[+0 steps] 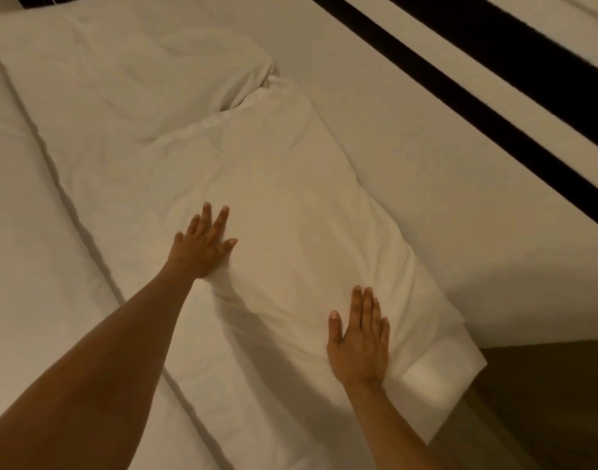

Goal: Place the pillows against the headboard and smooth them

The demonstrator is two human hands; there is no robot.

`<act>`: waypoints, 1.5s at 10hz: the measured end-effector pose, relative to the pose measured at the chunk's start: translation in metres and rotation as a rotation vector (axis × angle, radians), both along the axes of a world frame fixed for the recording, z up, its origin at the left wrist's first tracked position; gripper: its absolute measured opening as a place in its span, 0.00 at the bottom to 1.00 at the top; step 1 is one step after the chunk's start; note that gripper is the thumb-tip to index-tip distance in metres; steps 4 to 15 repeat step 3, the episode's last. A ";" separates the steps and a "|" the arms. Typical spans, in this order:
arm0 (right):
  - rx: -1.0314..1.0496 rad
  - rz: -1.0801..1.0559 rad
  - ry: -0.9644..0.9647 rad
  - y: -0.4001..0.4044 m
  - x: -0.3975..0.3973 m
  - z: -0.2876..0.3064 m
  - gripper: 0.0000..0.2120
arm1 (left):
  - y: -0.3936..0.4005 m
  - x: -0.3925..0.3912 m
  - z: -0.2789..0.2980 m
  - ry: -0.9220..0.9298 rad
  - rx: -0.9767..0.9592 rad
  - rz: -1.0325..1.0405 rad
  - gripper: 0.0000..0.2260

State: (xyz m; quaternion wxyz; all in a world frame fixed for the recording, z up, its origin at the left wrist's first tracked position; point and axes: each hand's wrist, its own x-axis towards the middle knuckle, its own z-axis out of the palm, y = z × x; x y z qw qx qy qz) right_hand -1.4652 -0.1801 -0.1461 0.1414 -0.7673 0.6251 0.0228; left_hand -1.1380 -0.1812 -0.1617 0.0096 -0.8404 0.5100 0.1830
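Note:
Two white pillows lie side by side along a pale headboard [375, 106] that runs diagonally from top centre to right. The near pillow [284, 198] fills the middle of the view, its open end at the lower right. The far pillow [128, 69] sits at the upper left, touching the near one. My left hand [202, 245] rests flat on the near pillow's left part, fingers spread. My right hand [358, 337] lies flat on its lower right part, fingers together. Neither hand grips anything.
A white duvet [36, 232] covers the bed on the left, with a fold line beside the pillows. A dark stripe [494, 106] crosses the headboard. At the lower right, brownish floor [545, 401] shows beyond the bed's edge.

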 end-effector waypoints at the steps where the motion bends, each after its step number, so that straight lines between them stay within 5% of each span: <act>1: 0.138 0.043 0.051 0.000 -0.019 0.027 0.33 | 0.019 0.002 0.020 -0.013 0.089 -0.057 0.33; 3: 0.151 -0.013 -0.215 0.010 -0.029 0.129 0.30 | 0.056 -0.024 0.083 -0.011 0.149 -0.024 0.33; 15: 0.151 -0.013 -0.215 0.010 -0.029 0.129 0.30 | 0.056 -0.024 0.083 -0.011 0.149 -0.024 0.33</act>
